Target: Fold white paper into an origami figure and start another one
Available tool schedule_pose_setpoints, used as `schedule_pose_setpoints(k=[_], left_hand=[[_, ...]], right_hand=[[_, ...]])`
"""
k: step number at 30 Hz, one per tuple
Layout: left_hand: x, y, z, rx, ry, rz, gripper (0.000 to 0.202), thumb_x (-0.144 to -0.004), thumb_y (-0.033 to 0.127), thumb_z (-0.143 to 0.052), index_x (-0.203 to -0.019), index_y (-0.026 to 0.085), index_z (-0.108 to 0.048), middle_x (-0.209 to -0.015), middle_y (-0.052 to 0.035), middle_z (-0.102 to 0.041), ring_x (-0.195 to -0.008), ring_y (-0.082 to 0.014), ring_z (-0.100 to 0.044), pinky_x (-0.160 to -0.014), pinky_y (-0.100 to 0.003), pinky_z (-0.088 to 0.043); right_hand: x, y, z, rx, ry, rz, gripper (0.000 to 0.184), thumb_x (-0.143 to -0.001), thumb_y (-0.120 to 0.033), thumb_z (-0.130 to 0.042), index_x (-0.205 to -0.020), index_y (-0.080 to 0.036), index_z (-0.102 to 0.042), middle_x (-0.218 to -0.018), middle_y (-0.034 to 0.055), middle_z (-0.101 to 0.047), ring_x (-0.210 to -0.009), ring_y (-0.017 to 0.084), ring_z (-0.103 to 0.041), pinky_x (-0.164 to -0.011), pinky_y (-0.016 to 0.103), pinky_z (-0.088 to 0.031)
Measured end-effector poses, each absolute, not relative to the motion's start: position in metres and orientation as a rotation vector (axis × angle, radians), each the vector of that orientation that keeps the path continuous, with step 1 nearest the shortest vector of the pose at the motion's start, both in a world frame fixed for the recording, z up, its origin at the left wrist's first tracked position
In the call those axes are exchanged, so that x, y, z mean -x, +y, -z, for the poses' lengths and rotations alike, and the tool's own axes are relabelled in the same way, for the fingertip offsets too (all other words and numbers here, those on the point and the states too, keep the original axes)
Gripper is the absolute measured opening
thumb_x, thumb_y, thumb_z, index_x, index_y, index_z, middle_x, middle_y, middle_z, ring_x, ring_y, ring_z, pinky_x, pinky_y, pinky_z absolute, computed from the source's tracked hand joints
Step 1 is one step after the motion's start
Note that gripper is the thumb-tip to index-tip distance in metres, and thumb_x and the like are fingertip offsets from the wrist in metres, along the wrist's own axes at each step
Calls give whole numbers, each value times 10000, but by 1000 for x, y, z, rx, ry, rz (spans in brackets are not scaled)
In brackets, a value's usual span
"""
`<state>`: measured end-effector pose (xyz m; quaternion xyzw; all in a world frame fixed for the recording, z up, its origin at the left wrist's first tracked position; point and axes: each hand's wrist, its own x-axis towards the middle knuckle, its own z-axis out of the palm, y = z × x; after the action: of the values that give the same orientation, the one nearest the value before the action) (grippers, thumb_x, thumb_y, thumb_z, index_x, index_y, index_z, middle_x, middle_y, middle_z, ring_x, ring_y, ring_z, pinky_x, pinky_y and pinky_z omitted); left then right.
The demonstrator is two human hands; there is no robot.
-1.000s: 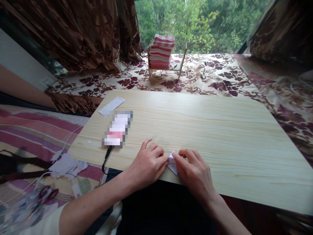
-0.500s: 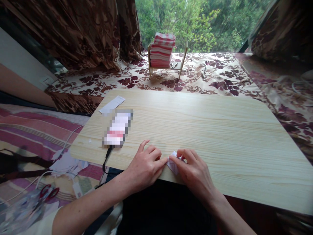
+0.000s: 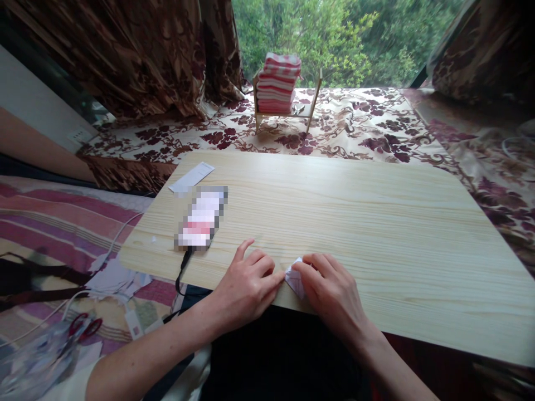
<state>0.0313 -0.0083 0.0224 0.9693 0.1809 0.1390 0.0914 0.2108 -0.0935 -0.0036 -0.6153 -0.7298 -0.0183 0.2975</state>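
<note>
A small folded white paper (image 3: 295, 279) lies at the near edge of the pale wooden table (image 3: 368, 223), creased to a pointed shape. From the right, my right hand (image 3: 330, 284) grips it, thumb on top and fingers curled over its far side, hiding its right part. My left hand (image 3: 253, 281) rests on the tabletop to the left, its little finger raised. Its thumb and index finger come together at the paper's left corner, and the other fingers are bent.
A blurred-out phone (image 3: 201, 218) with a black cord and a white paper strip (image 3: 192, 177) lie on the table's left. Red-handled scissors (image 3: 86, 327) and paper scraps (image 3: 115, 278) are on the striped bedding. Beyond the table, a small rack (image 3: 310, 103) holds folded pink cloths (image 3: 278, 83).
My right thumb has shifted slightly right and up on the paper, so more of its white face shows. My left hand stays nearly still at the left corner.
</note>
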Motion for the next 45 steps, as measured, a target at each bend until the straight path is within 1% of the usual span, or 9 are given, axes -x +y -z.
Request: schedule_pose_setpoints(k=[3,6,13,16,20,27,32,37,45], left_hand=[[-31,-8,-22,-2881,537,-398,224,-914,216,-456,-1008,210,-659,-788,-15,-601,-827,-166,-522,-1043,-531,-266],[-31,-9,-22,-2882,535,-396,230,-915,215,-451,-1017,209,-656,-796,-19,-602,-832,-168,-524,-1044,-532,-264],[-30,-10,-22,-2883,541,-383,232,-917,224,-449,-1029,212,-652,-812,-24,-606,-851,-175,-526,-1045,-535,-268],[-30,-10,-23,-2883,542,-392,228,-915,221,-452,-1019,210,-654,-809,-25,-608,-850,-177,-528,-1041,-536,-274],[-30,-10,-23,-2881,533,-410,217,-906,210,-463,-999,201,-658,-792,-20,-605,-832,-171,-529,-1043,-531,-275],[-30,-10,-22,-2884,534,-402,225,-910,212,-454,-1009,199,-656,-802,-26,-614,-828,-175,-534,-1038,-544,-279],[-32,-10,-25,-2855,551,-468,210,-906,190,-461,-980,189,-658,-796,-20,-628,-826,-165,-540,-1054,-524,-267],[-35,-11,-22,-2851,537,-473,219,-910,189,-454,-999,172,-653,-807,-26,-639,-834,-166,-541,-1061,-524,-262],[-36,-12,-20,-2841,550,-482,211,-902,182,-462,-1004,187,-647,-795,-21,-641,-838,-165,-557,-1062,-522,-265]], right_hand=[[-210,-93,3,1630,-1936,43,246,-900,-96,-462,-826,-175,-683,-833,68,-625,-771,181,-523,-694,290,-417],[-209,-92,4,1621,-1914,40,231,-894,-100,-482,-816,-174,-686,-828,70,-623,-782,182,-528,-697,289,-422],[-210,-93,5,1586,-1845,15,150,-881,-151,-541,-887,-186,-687,-830,60,-625,-784,172,-537,-693,282,-443],[-210,-93,4,1562,-1855,39,175,-887,-128,-522,-930,-178,-684,-833,63,-631,-780,167,-536,-694,279,-448],[-210,-94,4,1558,-1931,87,204,-892,-106,-501,-934,-161,-692,-841,74,-644,-772,172,-532,-693,286,-438],[-208,-93,3,1592,-1965,83,189,-900,-131,-509,-907,-157,-696,-840,77,-636,-782,182,-523,-703,295,-425],[-208,-93,0,1606,-1988,27,207,-913,-140,-485,-893,-168,-689,-844,73,-623,-784,184,-515,-704,295,-429],[-209,-93,1,1606,-1968,-10,214,-914,-131,-478,-889,-172,-688,-854,75,-617,-795,182,-515,-709,291,-434],[-210,-93,-3,1616,-1990,-30,216,-923,-150,-466,-893,-189,-676,-845,69,-613,-784,177,-521,-710,287,-438]])
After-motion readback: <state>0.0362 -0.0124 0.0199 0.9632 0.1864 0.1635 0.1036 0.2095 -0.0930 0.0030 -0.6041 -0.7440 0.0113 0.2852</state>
